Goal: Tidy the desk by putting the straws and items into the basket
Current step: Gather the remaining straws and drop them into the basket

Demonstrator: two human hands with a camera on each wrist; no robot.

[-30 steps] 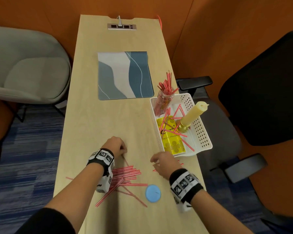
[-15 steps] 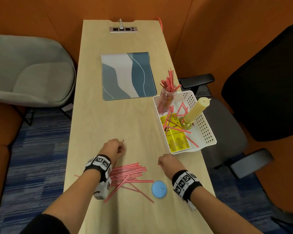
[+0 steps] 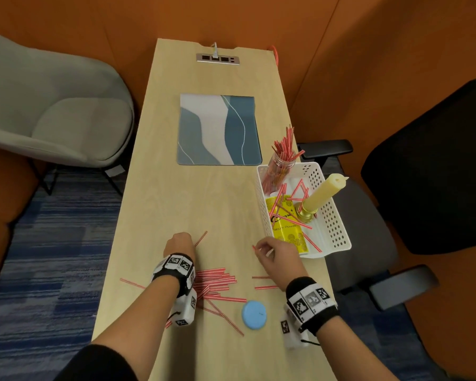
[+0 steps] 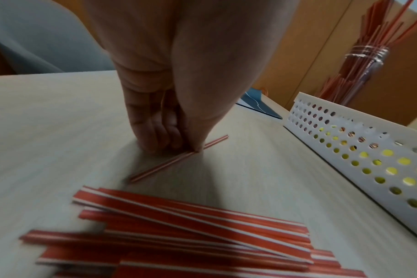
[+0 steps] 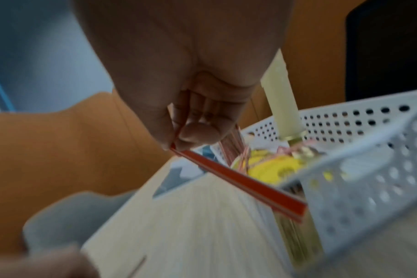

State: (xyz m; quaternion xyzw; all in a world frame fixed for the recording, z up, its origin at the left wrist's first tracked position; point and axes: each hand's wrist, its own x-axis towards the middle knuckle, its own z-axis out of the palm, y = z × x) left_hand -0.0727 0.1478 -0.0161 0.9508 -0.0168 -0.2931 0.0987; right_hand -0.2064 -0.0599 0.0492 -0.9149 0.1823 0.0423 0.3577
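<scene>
Several red-and-white straws (image 3: 217,281) lie in a loose pile on the wooden desk near me, and two more (image 3: 264,283) lie by my right wrist. My left hand (image 3: 188,243) is down on the desk beyond the pile, and its fingertips (image 4: 193,148) pinch one straw (image 4: 174,161) against the wood. My right hand (image 3: 261,250) pinches another straw (image 5: 238,180) and holds it off the desk, just left of the white perforated basket (image 3: 338,232). In the basket are a jar of straws (image 3: 279,171), a candle (image 3: 324,193), a yellow packet (image 3: 286,232) and loose straws. A blue disc (image 3: 254,314) lies on the desk between my forearms.
A blue-grey mat (image 3: 219,130) lies mid-desk with a socket strip (image 3: 217,58) at the far end. A grey armchair (image 3: 52,111) stands to the left, a black office chair (image 3: 437,171) to the right. The basket sits at the desk's right edge.
My right hand has risen from the desk with a straw and moved toward the basket. My left hand has shifted slightly forward and now pinches a single straw.
</scene>
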